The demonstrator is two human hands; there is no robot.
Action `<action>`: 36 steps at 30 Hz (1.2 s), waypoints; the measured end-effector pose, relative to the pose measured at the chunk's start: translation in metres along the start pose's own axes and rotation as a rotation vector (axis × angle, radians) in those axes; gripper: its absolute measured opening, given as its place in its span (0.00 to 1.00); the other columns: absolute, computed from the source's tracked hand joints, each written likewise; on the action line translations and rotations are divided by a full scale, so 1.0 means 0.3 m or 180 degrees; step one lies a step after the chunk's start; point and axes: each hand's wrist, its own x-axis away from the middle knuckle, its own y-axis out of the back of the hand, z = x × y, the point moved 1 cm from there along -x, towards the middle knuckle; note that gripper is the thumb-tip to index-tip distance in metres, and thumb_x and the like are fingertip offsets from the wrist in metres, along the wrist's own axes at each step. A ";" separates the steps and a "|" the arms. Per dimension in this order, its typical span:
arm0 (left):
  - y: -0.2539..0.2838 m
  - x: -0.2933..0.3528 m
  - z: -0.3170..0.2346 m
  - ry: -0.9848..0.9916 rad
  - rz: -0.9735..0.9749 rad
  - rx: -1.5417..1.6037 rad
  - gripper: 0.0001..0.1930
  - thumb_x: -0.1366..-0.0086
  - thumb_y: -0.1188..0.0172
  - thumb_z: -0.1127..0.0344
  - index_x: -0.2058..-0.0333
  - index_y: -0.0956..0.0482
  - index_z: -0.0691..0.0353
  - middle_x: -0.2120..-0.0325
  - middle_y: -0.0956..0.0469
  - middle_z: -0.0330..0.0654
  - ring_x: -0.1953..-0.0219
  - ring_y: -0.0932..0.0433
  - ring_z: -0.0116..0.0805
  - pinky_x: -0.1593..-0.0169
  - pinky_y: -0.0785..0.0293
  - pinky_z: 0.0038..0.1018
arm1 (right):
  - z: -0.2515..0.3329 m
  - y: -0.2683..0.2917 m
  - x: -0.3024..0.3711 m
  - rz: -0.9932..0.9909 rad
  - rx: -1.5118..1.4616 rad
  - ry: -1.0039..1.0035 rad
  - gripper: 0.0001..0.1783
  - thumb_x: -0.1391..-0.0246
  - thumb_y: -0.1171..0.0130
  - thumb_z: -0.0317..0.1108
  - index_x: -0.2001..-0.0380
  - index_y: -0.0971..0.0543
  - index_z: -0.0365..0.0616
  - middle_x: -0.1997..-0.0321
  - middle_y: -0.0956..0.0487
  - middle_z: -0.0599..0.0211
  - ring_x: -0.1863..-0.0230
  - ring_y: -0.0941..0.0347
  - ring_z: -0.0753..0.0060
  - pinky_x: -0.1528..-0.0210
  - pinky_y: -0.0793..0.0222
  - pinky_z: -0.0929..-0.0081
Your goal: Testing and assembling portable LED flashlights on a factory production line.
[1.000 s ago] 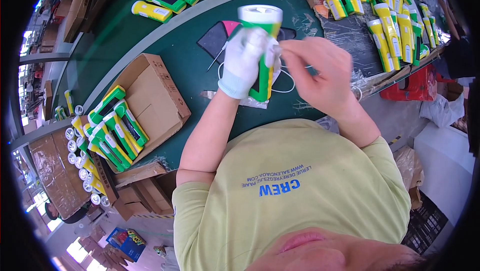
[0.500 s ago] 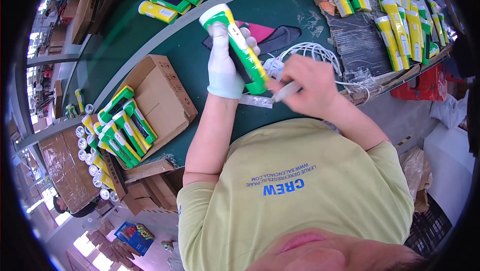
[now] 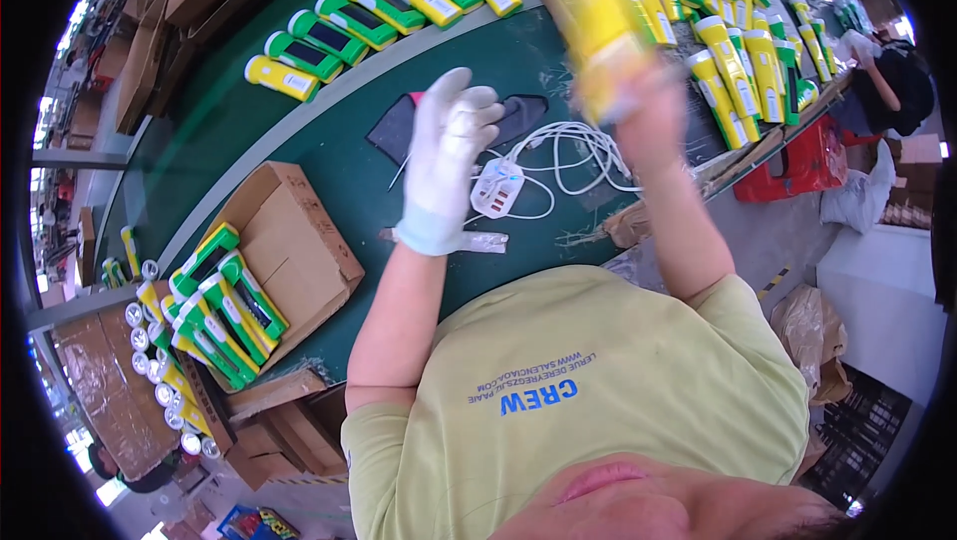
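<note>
My right hand [image 3: 650, 106], bare and blurred by motion, is closed on a yellow flashlight [image 3: 600, 26] at the right side of the table. Over the middle of the green table [image 3: 384, 211] is my left hand [image 3: 446, 161], in a white glove. It is empty, with its fingers raised and apart. Beside that hand lies a white charging hub [image 3: 495, 189] with several ports and a loose coil of white cable [image 3: 588, 146]. A dark grey and pink cloth [image 3: 391, 131] lies partly behind the glove. Near the gloved wrist is a shiny flat strip [image 3: 486, 242].
Several yellow and green flashlights [image 3: 374, 11] stand in a row on the far belt. More flashlights [image 3: 743, 76] crowd the cardboard at right. An open cardboard box [image 3: 289, 231] and another flashlight group [image 3: 229, 311] are at left. A person [image 3: 890, 81] works at far right.
The flashlight has left my left hand, and my right hand now carries a flashlight toward the right-hand pile. The whitish thing that was in my right hand is no longer visible there.
</note>
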 end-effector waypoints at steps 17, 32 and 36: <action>0.702 -0.387 -0.135 -0.0104 -0.1574 -0.2720 0.32 0.37 0.41 0.51 0.41 0.33 0.66 0.48 0.27 0.48 0.47 0.27 0.40 0.43 0.34 0.29 | 0.102 0.465 -0.278 -0.0794 0.5849 0.0517 0.27 0.48 0.42 0.54 0.51 0.25 0.46 0.55 0.21 0.56 0.56 0.22 0.50 0.58 0.27 0.56; 0.811 -0.512 -0.105 0.0394 -0.1931 -0.1718 0.25 0.45 0.33 0.55 0.52 0.25 0.61 0.60 0.23 0.41 0.60 0.23 0.35 0.53 0.28 0.35 | 0.017 0.188 -0.020 0.0081 0.3978 0.1359 0.12 0.56 0.30 0.32 0.68 0.20 0.42 0.72 0.20 0.62 0.74 0.22 0.64 0.72 0.27 0.74; 0.339 -0.304 -0.242 -0.1654 -0.0652 -0.5393 0.22 0.50 0.33 0.66 0.54 0.25 0.59 0.57 0.24 0.48 0.53 0.26 0.50 0.49 0.30 0.39 | 0.012 0.147 -0.045 0.0256 0.3469 0.1185 0.12 0.54 0.30 0.32 0.67 0.20 0.40 0.72 0.20 0.60 0.72 0.22 0.70 0.70 0.28 0.76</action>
